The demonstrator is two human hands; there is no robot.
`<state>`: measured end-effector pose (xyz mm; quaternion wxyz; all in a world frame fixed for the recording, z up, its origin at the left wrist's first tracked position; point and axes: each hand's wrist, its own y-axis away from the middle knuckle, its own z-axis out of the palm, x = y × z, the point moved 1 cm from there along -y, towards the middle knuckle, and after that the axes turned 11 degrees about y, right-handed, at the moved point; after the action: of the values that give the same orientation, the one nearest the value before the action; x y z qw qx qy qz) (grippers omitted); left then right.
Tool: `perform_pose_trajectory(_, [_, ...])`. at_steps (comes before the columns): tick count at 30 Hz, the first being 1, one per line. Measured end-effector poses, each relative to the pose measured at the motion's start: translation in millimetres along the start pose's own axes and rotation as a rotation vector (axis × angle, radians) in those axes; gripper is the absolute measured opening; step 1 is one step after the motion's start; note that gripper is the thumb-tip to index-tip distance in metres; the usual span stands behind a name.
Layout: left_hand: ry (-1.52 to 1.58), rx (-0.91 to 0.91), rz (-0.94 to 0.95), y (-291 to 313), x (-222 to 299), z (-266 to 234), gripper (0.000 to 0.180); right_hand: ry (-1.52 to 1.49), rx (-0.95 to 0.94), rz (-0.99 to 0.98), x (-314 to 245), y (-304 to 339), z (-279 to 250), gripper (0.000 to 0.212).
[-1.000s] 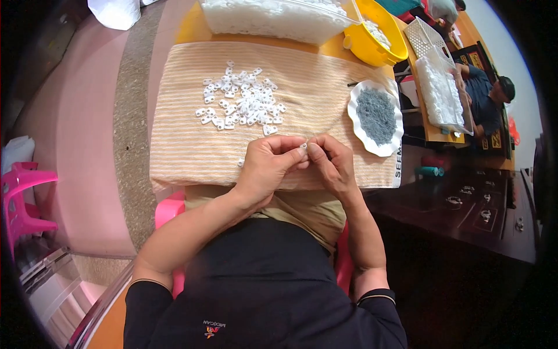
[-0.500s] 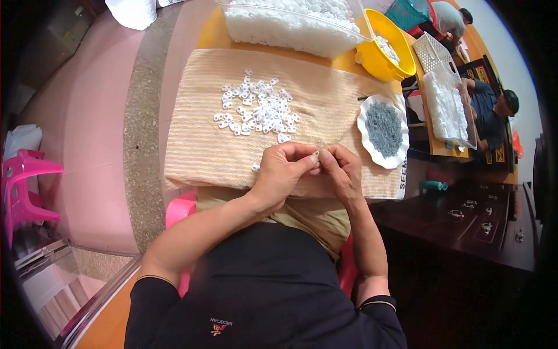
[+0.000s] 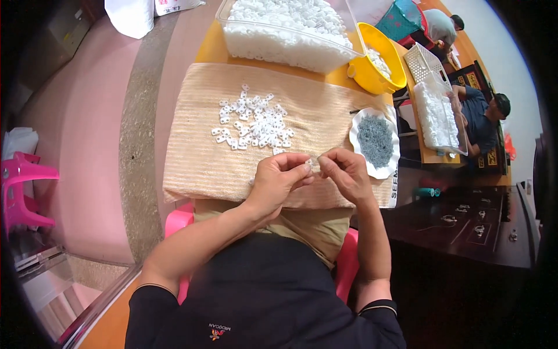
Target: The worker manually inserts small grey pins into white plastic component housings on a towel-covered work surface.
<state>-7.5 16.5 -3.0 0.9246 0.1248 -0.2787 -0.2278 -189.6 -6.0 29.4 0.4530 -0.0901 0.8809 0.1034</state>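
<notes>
My left hand (image 3: 280,179) pinches a small white plastic piece with holes (image 3: 309,163) between thumb and fingertips, above the near edge of the striped towel (image 3: 197,154). Just to its right, my right hand (image 3: 350,174) is closed in a pinch; whatever lies between its fingertips is too small to make out. Beyond my left hand lies a loose pile of similar white pieces (image 3: 264,125) on the towel. To the right of my right hand, a white wavy-rimmed dish (image 3: 386,173) holds many small grey pieces (image 3: 375,139), perhaps screws or pins.
A clear tub (image 3: 279,49) full of white pieces stands at the far edge, beside a yellow basin (image 3: 373,72). Another person (image 3: 479,113) sits at the right by a clear bin (image 3: 440,119). A pink stool (image 3: 26,189) stands at far left, a dark cabinet (image 3: 453,224) at right.
My fingertips have come slightly apart, so the small white piece now shows in the left pinch. The whole view has shifted a little, with the towel and tub lower in the picture.
</notes>
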Motion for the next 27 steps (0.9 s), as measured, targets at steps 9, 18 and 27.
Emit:
perform_pose_trajectory(9, [0.002,0.044,0.009,-2,2,-2,0.020,0.565,0.447,-0.476,-87,-122,-66,0.016])
perform_pose_trajectory(18, [0.020,0.022,0.004,-4,-5,-6,0.018,0.781,-0.048,-0.611,-109,-291,-39,0.058])
perform_pose_trajectory(27, [0.014,0.032,-0.037,-4,2,-6,0.013,0.899,-0.246,-0.657,-103,-333,-12,0.056])
